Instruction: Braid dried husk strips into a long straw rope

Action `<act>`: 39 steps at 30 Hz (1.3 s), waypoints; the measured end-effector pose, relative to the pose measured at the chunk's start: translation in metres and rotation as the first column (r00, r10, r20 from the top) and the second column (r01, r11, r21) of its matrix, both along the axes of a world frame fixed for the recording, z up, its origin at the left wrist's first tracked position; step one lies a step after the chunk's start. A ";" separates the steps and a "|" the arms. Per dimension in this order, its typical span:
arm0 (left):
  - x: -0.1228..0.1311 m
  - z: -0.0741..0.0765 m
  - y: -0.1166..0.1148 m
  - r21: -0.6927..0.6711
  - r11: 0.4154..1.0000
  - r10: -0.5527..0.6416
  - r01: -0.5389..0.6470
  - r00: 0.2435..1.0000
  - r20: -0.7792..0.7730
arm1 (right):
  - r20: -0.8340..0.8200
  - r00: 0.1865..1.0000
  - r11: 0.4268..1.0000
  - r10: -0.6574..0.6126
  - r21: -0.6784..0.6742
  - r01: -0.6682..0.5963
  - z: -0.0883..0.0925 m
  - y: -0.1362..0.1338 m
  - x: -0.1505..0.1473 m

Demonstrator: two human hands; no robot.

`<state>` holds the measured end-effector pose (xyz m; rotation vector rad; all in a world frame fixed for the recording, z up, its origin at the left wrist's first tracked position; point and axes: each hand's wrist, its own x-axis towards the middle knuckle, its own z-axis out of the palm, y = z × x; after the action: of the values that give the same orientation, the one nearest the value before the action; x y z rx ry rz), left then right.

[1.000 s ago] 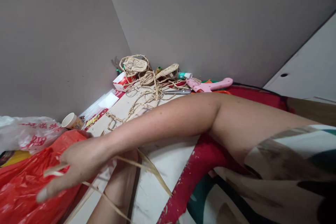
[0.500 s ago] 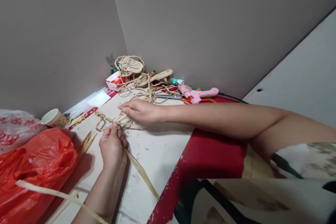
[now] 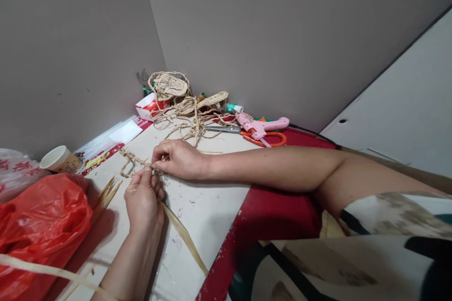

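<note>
At a corner table (image 3: 212, 197) with a pale top edged by red cloth (image 3: 278, 211), a person's two bare hands meet over a thin, straw-coloured braided cord (image 3: 127, 155), which lies in a loose loop just beyond the fingertips. The left hand (image 3: 143, 200) pinches the cord's near part between thumb and forefinger, apparently to steady it, while a flat, pale-tan fibre strip (image 3: 185, 235) trails below, its length seemingly left free to avoid tangling. The right hand (image 3: 180, 160) presses thumb and forefinger together on the same stretch, likely for fine control; the exact strand between them is too small to make out. Beyond, a heap of coiled tan braid (image 3: 171, 85) sits against the grey walls (image 3: 275, 47), perhaps to leave working room. Orange-handled metal scissors (image 3: 226, 129) and a pink plastic glue gun (image 3: 263, 127) lie nearby, seemingly within reach. At left slumps a crinkled red plastic bag (image 3: 52, 216).
</note>
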<state>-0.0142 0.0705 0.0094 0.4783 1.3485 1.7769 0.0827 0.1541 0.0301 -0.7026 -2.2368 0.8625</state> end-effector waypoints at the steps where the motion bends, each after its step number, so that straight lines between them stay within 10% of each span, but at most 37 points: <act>1: 0.000 0.000 0.000 0.000 1.000 -0.003 0.003 1.000 -0.004 | 0.003 1.000 1.000 -0.012 -0.008 0.012 -0.003 0.000 -0.001; 17: 0.004 0.000 -0.001 -0.001 0.999 0.043 -0.044 0.996 -0.073 | -0.158 0.987 0.985 0.014 -0.170 -0.041 -0.016 0.003 -0.009; 26: 0.001 0.001 0.002 0.006 1.000 0.006 -0.006 0.999 -0.031 | -0.315 0.947 0.691 0.064 -0.671 -0.270 -0.015 0.004 -0.012; 34: 0.000 0.005 0.003 -0.044 0.998 0.034 -0.035 0.999 -0.013 | -0.061 0.996 0.968 0.068 -0.237 -0.080 0.002 0.007 0.001; 39: -0.002 0.006 0.004 -0.026 0.999 -0.021 0.021 1.000 0.000 | 0.033 0.998 0.981 0.047 0.187 -0.053 0.022 0.016 0.008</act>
<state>-0.0161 0.0744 0.0151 0.4771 1.3600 1.7406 0.0906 0.1706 0.0525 -0.5760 -2.3332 0.6571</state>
